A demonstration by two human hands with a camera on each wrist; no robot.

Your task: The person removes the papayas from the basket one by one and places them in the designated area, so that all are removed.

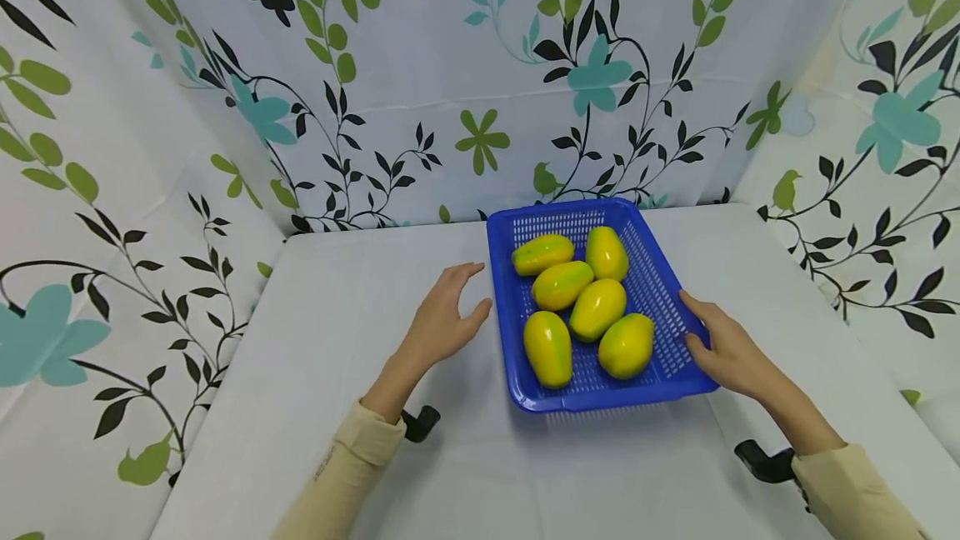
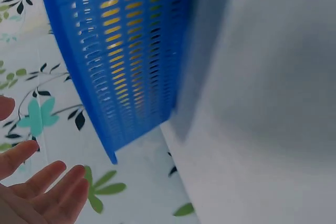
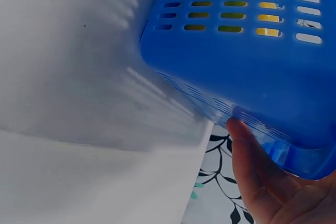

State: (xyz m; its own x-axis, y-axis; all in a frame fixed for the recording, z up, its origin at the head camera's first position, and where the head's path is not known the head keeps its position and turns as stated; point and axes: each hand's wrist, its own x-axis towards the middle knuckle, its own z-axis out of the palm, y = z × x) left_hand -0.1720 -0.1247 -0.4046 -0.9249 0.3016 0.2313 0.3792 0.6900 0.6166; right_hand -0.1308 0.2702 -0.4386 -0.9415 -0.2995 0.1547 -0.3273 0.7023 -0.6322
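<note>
A blue basket point(image 1: 615, 394) holds several yellow-green fruits point(image 1: 597, 309), lying in a loose cluster. On its right side the right hand point(image 1: 731, 352) grips the rim; in the right wrist view the fingers of that hand point(image 3: 283, 187) lie against the basket's outer wall point(image 3: 236, 66). Just off the left rim is the left hand point(image 1: 442, 319), thumb and fingers apart, holding nothing. The left wrist view shows this hand point(image 2: 47, 192) beside the perforated basket wall point(image 2: 126, 66) with a gap between them.
The basket is over a white-covered table point(image 1: 360, 340). A patterned curtain point(image 1: 420, 65) with leaves and flowers stands behind and on both sides. Black straps or mounts point(image 1: 422, 423) show at both wrists.
</note>
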